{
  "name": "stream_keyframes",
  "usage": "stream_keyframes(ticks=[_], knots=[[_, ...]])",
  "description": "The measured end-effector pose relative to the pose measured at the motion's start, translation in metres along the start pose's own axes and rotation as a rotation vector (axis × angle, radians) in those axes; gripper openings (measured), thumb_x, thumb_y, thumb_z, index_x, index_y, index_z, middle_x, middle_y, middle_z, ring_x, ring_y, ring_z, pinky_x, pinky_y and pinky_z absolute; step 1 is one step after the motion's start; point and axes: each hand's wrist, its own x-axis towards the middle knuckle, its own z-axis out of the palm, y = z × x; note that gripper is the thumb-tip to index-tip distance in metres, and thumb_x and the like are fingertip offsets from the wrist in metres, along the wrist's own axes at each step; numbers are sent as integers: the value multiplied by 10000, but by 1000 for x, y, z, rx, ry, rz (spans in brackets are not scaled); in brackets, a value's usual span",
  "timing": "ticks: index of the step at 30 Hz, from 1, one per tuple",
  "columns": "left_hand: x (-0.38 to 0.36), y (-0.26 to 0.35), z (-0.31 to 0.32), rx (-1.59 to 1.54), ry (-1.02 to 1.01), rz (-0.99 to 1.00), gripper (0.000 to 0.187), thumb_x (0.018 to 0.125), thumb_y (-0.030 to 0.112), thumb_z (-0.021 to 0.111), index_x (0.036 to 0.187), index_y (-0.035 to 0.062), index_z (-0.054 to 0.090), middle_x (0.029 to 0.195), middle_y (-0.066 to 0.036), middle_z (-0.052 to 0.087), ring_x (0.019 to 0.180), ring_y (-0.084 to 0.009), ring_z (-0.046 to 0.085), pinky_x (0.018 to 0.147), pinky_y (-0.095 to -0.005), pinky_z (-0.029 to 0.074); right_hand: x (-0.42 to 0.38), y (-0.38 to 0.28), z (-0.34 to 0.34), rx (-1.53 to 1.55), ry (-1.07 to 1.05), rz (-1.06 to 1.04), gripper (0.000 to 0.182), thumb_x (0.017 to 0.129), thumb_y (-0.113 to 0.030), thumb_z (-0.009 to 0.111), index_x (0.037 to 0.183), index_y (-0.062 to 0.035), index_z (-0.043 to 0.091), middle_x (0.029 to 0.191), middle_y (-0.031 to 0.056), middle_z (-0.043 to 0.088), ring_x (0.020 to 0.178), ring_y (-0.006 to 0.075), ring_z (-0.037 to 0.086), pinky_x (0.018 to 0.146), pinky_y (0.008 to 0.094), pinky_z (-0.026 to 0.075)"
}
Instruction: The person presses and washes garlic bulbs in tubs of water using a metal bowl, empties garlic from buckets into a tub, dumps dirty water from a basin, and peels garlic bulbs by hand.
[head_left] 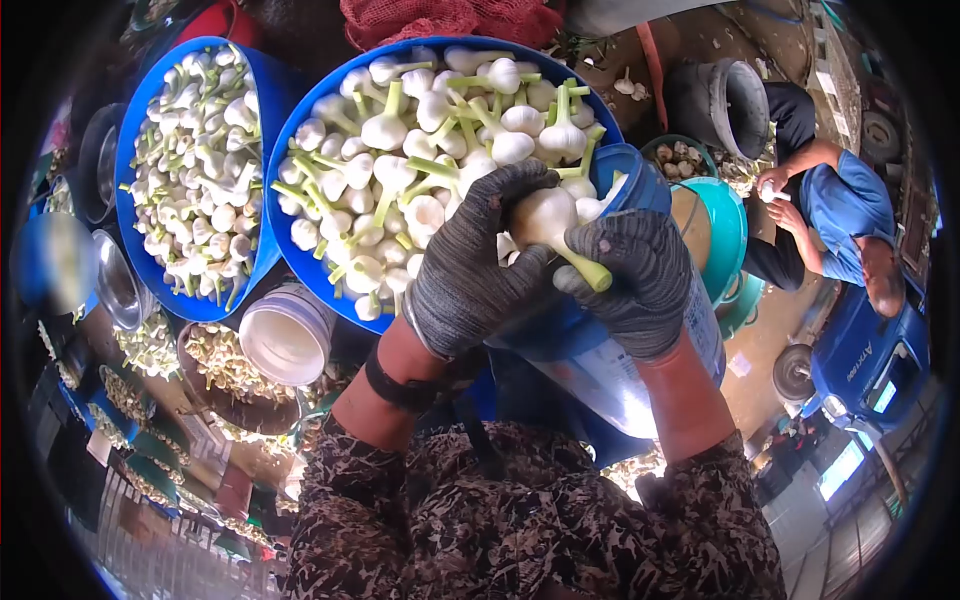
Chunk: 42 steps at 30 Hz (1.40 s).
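Between my two grey-gloved hands is a white garlic bulb (545, 216) with a short green stem that points down to the right. My left hand (470, 262) is closed round the bulb's left side. On the stem side, the fingers of my right hand (636, 270) are pressed against the bulb and stem. Just beyond both hands stands a wide blue tub (300, 118) heaped with trimmed garlic. A blue bucket (640, 180) with several bulbs at its mouth sits behind and below my right hand.
Another blue tub (128, 190) of garlic stands at left, near a white bucket (285, 338) and a bowl of peelings (235, 365). Red netting (450, 20) lies at the back. To the right are a teal basin (728, 225), a dark bucket (745, 110) and a seated person (845, 215) handling garlic.
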Motion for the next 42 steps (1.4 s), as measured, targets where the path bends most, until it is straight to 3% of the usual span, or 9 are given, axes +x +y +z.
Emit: stream_keyframes(ticks=[8,12,20,24,28,30,38,40,42], knots=[[-19,-13,6,-134,574,-86,212,816,-10,627,1020,43,612,1160,-110,591,1076,-195,560,949,-335,440,0,-12,5,83,129,155,320,641,-121,842,910,-133,669,827,7,650,777,220,626,711,341,504],[-28,-6,1,645,381,258,338,696,33,747,1006,128,652,1209,-110,557,1166,-305,506,1025,-452,367,3,-20,5,-22,39,131,281,658,-191,837,883,-135,679,819,1,640,761,222,618,680,348,493],[-16,4,0,865,322,201,217,717,53,701,915,125,652,1071,-78,617,1121,-293,540,1055,-468,323,0,-14,9,-125,-34,-53,283,680,-207,822,913,-140,678,866,-4,652,724,217,622,672,358,485],[-19,1,-1,-454,333,-259,313,867,129,628,1162,44,567,1162,-101,591,1107,-209,545,971,-326,429,-5,-20,14,135,130,176,282,716,-100,805,954,-89,655,917,42,681,812,179,654,748,317,513],[-23,-7,9,-714,154,-264,545,883,189,634,1357,39,411,1293,-105,502,1181,-185,485,1006,-337,404,5,-28,10,203,152,445,225,763,-51,764,946,-43,633,897,64,686,850,150,653,779,289,525],[-19,-6,10,-561,114,-250,739,835,306,691,1428,69,319,1324,-113,478,1161,-218,514,958,-340,459,4,-25,10,251,157,447,217,761,-43,759,936,-41,631,890,67,684,834,154,657,768,292,526],[-11,17,11,-547,205,-257,252,898,126,563,1130,48,503,1063,-64,533,949,-147,562,812,-274,505,6,-18,9,315,45,260,192,731,-31,754,881,-45,634,829,88,669,765,202,666,709,314,526],[-5,15,14,-354,264,-220,147,912,126,543,1032,42,536,1022,-63,556,914,-149,578,791,-286,511,5,-17,8,234,37,237,172,741,-57,750,875,-57,642,822,89,669,750,225,667,689,323,525],[1,-1,11,541,266,194,121,948,133,491,981,44,566,985,-65,582,906,-153,588,759,-299,523,7,-19,7,212,32,231,161,750,-68,745,873,-60,642,818,88,669,745,228,667,684,324,525]])
